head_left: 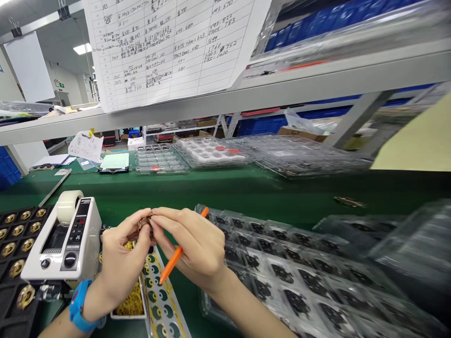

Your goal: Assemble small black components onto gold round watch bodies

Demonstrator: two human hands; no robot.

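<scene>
My left hand point(123, 253), wearing a blue wristband point(79, 305), is closed on a small copper-coloured round metal part point(148, 222), mostly hidden by the fingers. My right hand point(193, 239) meets it there, its fingertips pinched at the part's edge. Through the right hand's grip runs a slim orange stick point(171, 264), slanting down to the left. Under the hands are a white tray of yellow thin rings or bands point(132, 303) and a strip sheet with rows of round cut-outs point(165, 307).
A white tape dispenser point(82, 244) stands left, beside a black tray point(17, 267) of gold-coloured rings. Clear plastic trays point(282, 263) with black parts fill the right. A small metal piece point(348, 202) lies behind them. A shelf rail point(211, 108) with a handwritten sheet point(169, 51) crosses above.
</scene>
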